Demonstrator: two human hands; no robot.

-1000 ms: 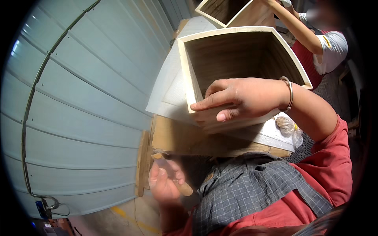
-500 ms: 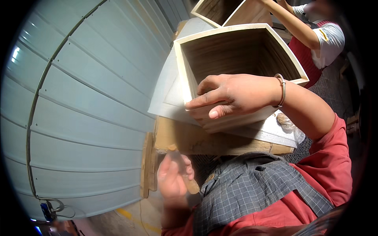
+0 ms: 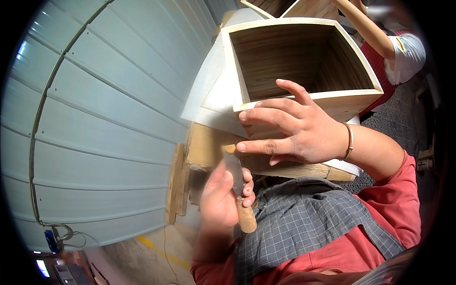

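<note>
My left hand (image 3: 221, 194) grips a putty knife, its grey blade (image 3: 233, 170) upward and its wooden handle (image 3: 247, 217) toward me. A small lump of tan putty (image 3: 229, 149) sits on the blade's tip. My right hand (image 3: 304, 127) is open with fingers spread. Its index fingertip is right at the putty; whether it touches cannot be made out. The other fingers reach across the near left corner of an open wooden box (image 3: 308, 97), whose hollow side faces up toward me.
The box stands on white foam sheet (image 3: 204, 102) over a cardboard-covered support (image 3: 204, 147). A second wooden box (image 3: 308, 9) lies beyond it. At the upper right, a co-worker's arm (image 3: 368, 28) reaches toward that box. A corrugated metal wall (image 3: 104, 128) runs along the left.
My right hand has come off the box's corner toward me, fingers spreading. My left hand has raised the putty knife, bringing its tip to the right index finger.
</note>
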